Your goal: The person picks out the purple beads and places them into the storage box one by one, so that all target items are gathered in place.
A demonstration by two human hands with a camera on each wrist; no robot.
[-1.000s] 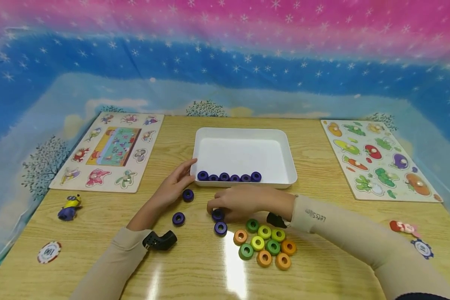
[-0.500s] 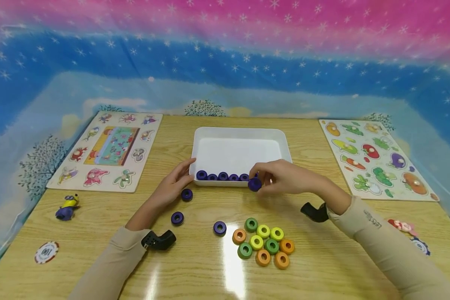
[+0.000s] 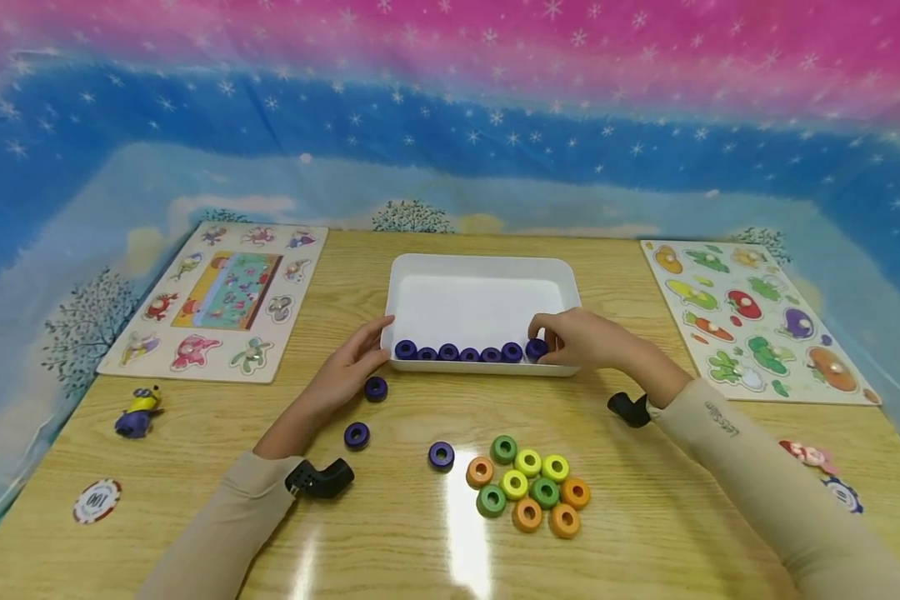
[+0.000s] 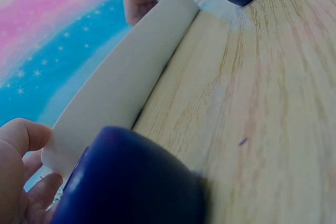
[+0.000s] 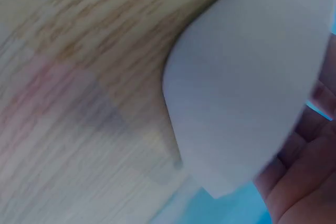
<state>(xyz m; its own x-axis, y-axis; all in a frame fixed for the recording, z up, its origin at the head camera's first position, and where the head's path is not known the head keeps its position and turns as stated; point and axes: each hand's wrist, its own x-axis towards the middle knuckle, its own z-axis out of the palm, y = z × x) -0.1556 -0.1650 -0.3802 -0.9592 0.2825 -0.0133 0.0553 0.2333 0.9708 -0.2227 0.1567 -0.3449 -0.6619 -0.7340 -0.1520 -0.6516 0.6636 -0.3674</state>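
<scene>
White tray (image 3: 480, 304), long axis left-right, left hand (image 3: 347, 367) round its corner, right hand (image 3: 585, 340) with pinched purple ring (image 3: 536, 348).

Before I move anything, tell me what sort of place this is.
Probably an indoor play or learning table: a snowflake-print backdrop rises behind the wood-grain table, a vegetable puzzle board lies on the right, and purple rings line the near side of a white tray.

Rings (image 3: 450, 358) lie in the tray (image 3: 480, 304) at six o'clock; outside, one board (image 3: 227, 335) at nine, another board (image 3: 767, 323) at three.
</scene>
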